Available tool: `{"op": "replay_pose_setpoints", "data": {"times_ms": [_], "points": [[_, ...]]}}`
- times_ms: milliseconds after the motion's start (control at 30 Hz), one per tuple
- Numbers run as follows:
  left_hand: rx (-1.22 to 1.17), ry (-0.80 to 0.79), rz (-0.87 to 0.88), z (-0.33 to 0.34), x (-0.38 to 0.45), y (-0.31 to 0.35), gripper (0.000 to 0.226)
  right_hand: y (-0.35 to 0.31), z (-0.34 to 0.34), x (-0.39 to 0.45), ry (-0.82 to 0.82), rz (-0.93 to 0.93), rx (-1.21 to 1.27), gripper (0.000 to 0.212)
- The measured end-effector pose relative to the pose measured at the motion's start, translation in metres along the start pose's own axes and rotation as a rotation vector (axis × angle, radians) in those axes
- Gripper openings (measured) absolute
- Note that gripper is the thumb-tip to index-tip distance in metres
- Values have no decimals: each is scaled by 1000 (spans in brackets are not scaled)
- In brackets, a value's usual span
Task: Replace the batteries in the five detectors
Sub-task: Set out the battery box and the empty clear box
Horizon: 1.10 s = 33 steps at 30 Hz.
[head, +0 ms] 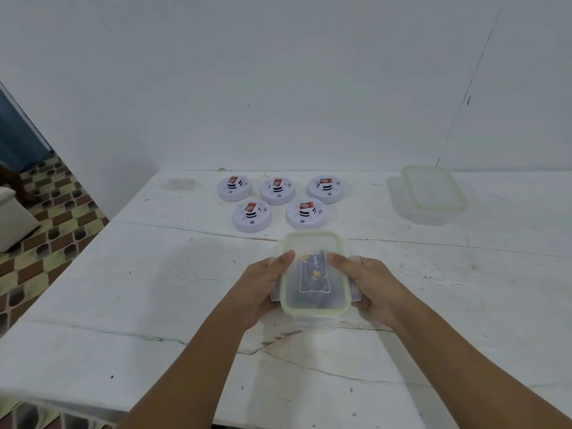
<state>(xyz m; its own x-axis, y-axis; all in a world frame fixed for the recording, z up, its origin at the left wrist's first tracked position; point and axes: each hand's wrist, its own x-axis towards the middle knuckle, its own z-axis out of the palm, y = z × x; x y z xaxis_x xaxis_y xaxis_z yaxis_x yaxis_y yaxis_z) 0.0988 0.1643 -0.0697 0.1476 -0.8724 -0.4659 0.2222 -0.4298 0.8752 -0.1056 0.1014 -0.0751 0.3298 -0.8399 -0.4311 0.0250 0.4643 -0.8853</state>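
Several white round detectors (278, 191) lie on the table in two rows, each with a red-and-white battery (306, 206) showing on top. Nearer to me is a clear plastic box with a green-rimmed lid (313, 239); dark blue batteries (314, 270) show through the lid. My left hand (264, 284) grips the box's left side, thumb on the lid. My right hand (368, 284) grips its right side, thumb on the lid too.
A second clear box with a green-rimmed lid (433, 190) stands at the back right of the white table (154, 274). A white wall rises right behind the table. The table's left edge drops to a tiled floor (52, 218).
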Motion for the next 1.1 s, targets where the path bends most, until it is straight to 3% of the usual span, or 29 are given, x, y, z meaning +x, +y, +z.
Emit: {"op": "replay_pose_setpoints", "data": {"times_ms": [233, 433, 567, 700, 800, 867, 967, 1100], "points": [[25, 27, 6, 1, -3, 2, 45, -3, 3, -11, -31, -12, 23, 39], [30, 144, 14, 0, -4, 2, 47, 4, -3, -17, -49, -70, 31, 34], [-86, 218, -37, -3, -4, 4, 27, -5, -3, -21, -28, -216, 22, 44], [-1, 207, -57, -5, 1, 3, 33, -30, 9, -34, -17, -397, 142, 42], [204, 152, -14, 0, 1, 4, 32, -53, 14, -45, -19, -506, 241, 41], [396, 126, 39, 1, 0, 4, 35, -67, 14, -52, 90, -607, 123, 39], [471, 112, 60, 0, 1, 3, 26, -78, 8, -59, 287, -711, -226, 35], [482, 135, 78, -3, -2, 8, 17, -71, 2, -49, 378, -621, -812, 24]]}}
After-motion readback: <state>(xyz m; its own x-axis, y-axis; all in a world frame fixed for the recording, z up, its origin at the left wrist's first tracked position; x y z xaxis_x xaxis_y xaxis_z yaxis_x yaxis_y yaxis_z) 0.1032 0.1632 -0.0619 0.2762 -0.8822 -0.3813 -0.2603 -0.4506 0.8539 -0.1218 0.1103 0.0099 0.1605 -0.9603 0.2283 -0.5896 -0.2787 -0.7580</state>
